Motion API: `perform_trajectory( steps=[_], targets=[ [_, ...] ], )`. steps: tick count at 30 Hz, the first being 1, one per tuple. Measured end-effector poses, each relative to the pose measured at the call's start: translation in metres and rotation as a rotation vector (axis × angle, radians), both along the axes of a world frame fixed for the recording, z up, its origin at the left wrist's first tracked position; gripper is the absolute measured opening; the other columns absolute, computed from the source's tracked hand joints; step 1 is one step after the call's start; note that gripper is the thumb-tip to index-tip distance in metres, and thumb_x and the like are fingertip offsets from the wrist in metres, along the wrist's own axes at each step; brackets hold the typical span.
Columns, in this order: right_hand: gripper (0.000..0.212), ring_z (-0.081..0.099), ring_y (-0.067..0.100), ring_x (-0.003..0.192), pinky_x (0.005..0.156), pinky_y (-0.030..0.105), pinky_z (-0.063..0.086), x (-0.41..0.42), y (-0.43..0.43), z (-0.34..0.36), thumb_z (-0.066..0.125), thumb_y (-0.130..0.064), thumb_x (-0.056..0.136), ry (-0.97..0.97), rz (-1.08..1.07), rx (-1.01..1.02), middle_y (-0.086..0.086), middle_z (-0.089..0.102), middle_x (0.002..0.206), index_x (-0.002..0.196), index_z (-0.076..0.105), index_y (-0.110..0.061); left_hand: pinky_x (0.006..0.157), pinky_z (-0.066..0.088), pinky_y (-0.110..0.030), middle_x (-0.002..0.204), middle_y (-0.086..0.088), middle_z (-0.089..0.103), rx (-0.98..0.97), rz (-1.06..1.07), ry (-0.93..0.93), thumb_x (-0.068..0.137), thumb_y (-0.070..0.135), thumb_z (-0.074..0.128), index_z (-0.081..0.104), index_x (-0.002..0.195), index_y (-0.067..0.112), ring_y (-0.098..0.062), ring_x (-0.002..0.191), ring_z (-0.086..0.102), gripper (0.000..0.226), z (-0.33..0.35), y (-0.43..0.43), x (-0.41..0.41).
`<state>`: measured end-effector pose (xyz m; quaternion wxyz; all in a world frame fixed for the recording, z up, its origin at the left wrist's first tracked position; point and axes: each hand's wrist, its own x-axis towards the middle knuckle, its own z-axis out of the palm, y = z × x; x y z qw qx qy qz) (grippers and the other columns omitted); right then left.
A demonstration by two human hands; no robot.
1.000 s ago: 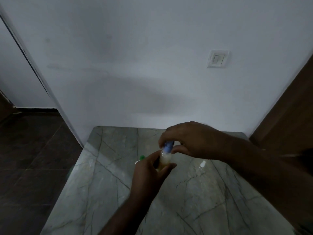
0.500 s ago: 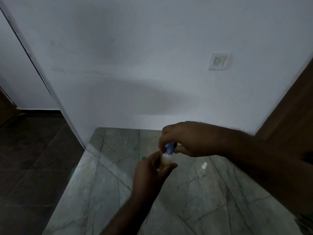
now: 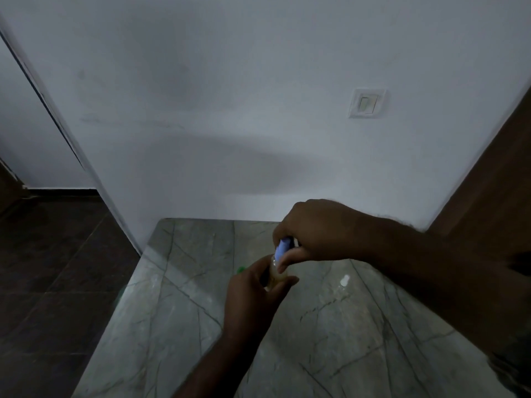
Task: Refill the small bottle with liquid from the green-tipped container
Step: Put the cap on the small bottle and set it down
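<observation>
Small bottle (image 3: 277, 275), position? (A)

Held above the grey marble tabletop (image 3: 178, 282), towards its far side, with pale yellowish liquid inside. (B)

Grips? (A)

Left hand (image 3: 253, 294): fingers and thumb curled round the bottle's body. Right hand (image 3: 316, 231): fingertips pinch the blue cap (image 3: 283, 247) at the bottle's mouth (cap tilted; seated or loose, cannot tell). (B)

Green-tipped container (image 3: 240, 269)? (A)

Only the green end shows, just left of the left hand; the rest is hidden. Small white object (image 3: 344, 280) lies on the marble to the right, apart. (B)
</observation>
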<state>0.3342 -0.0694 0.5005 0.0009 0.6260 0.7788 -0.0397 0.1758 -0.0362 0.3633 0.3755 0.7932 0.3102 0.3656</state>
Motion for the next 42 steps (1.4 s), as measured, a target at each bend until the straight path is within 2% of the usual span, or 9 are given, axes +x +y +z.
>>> perform_trajectory(
  steps=[3, 6, 9, 12, 14, 17, 31, 35, 42],
  targets=[
    [0.036, 0.051, -0.012, 0.073, 0.070, 0.022, 0.048, 0.001, 0.000, 0.003, 0.066, -0.053, 0.079, 0.070, 0.055, 0.000, -0.021, 0.064, 0.099, 0.112, 0.059, -0.041, 0.059, 0.054, -0.019, 0.076, 0.017, 0.071, -0.015, 0.010, -0.007, 0.076, 0.047, 0.075, 0.071, 0.098, 0.028, -0.002, 0.070, 0.067, 0.030, 0.000, 0.002, -0.001],
    [0.015, 0.056, -0.007, 0.071, 0.068, 0.028, 0.052, 0.001, 0.000, 0.007, 0.066, -0.045, 0.082, 0.097, 0.069, -0.017, -0.021, 0.064, 0.078, 0.089, 0.067, -0.031, 0.058, 0.053, -0.018, 0.075, 0.016, 0.071, 0.005, 0.011, -0.002, 0.076, 0.046, 0.077, 0.071, 0.097, 0.030, -0.002, 0.070, 0.067, 0.027, 0.001, 0.003, 0.000],
    [0.031, 0.055, -0.003, 0.060, 0.059, 0.026, 0.047, 0.004, 0.002, -0.001, 0.062, -0.057, 0.081, 0.063, -0.004, 0.058, -0.016, 0.065, 0.067, 0.076, 0.063, -0.027, 0.063, 0.055, -0.022, 0.081, 0.018, 0.072, 0.014, 0.017, 0.011, 0.075, 0.047, 0.076, 0.070, 0.105, 0.034, -0.001, 0.073, 0.068, 0.033, 0.003, 0.003, 0.001],
    [0.031, 0.054, -0.001, 0.070, 0.059, 0.021, 0.041, 0.005, -0.001, -0.003, 0.058, -0.063, 0.079, 0.058, 0.037, 0.073, -0.017, 0.063, 0.082, 0.096, 0.060, -0.037, 0.059, 0.050, -0.011, 0.080, 0.020, 0.072, -0.001, 0.003, -0.016, 0.076, 0.049, 0.075, 0.071, 0.105, 0.031, 0.004, 0.072, 0.067, 0.034, 0.003, 0.001, 0.002],
    [0.035, 0.057, -0.002, 0.088, 0.069, 0.016, 0.046, 0.004, -0.003, 0.003, 0.065, -0.043, 0.081, 0.134, 0.104, -0.067, -0.019, 0.062, 0.101, 0.115, 0.055, -0.041, 0.055, 0.045, -0.008, 0.073, 0.019, 0.070, -0.033, 0.005, -0.039, 0.075, 0.055, 0.071, 0.070, 0.097, 0.030, 0.003, 0.067, 0.066, 0.033, 0.004, 0.001, 0.002],
    [0.026, 0.057, -0.002, 0.086, 0.075, 0.025, 0.052, 0.003, -0.001, 0.008, 0.067, -0.022, 0.084, 0.104, 0.129, -0.079, -0.016, 0.064, 0.101, 0.106, 0.065, -0.036, 0.053, 0.044, -0.007, 0.067, 0.020, 0.064, -0.007, 0.016, -0.038, 0.071, 0.064, 0.064, 0.064, 0.088, 0.035, 0.003, 0.064, 0.063, 0.033, 0.003, 0.003, 0.001],
    [0.019, 0.063, 0.004, 0.078, 0.075, 0.032, 0.054, 0.008, 0.007, -0.033, 0.068, -0.041, 0.082, 0.257, -0.002, -0.018, -0.010, 0.070, 0.088, 0.095, 0.070, -0.026, 0.056, 0.053, -0.020, 0.073, 0.016, 0.070, -0.035, 0.025, 0.035, 0.078, 0.042, 0.077, 0.071, 0.100, 0.031, -0.003, 0.066, 0.066, 0.026, -0.024, 0.011, 0.007],
    [0.063, 0.066, 0.001, 0.076, 0.069, 0.025, 0.058, 0.013, -0.004, -0.081, 0.072, -0.059, 0.071, 0.521, -0.273, 0.026, -0.015, 0.064, 0.107, 0.126, 0.052, -0.036, 0.059, 0.058, -0.024, 0.075, 0.017, 0.071, -0.096, 0.061, -0.007, 0.080, 0.040, 0.074, 0.069, 0.102, 0.035, -0.001, 0.069, 0.068, 0.023, -0.040, 0.016, 0.018],
    [0.046, 0.064, 0.000, 0.072, 0.066, 0.013, 0.051, 0.026, -0.003, -0.211, 0.056, -0.063, 0.076, 0.610, -0.597, 0.188, -0.013, 0.069, 0.090, 0.107, 0.065, -0.029, 0.070, 0.045, 0.000, 0.091, 0.025, 0.067, -0.250, 0.029, 0.144, 0.080, 0.041, 0.077, 0.029, 0.150, 0.022, 0.017, 0.081, 0.062, 0.088, -0.106, 0.034, 0.056]
  ],
)
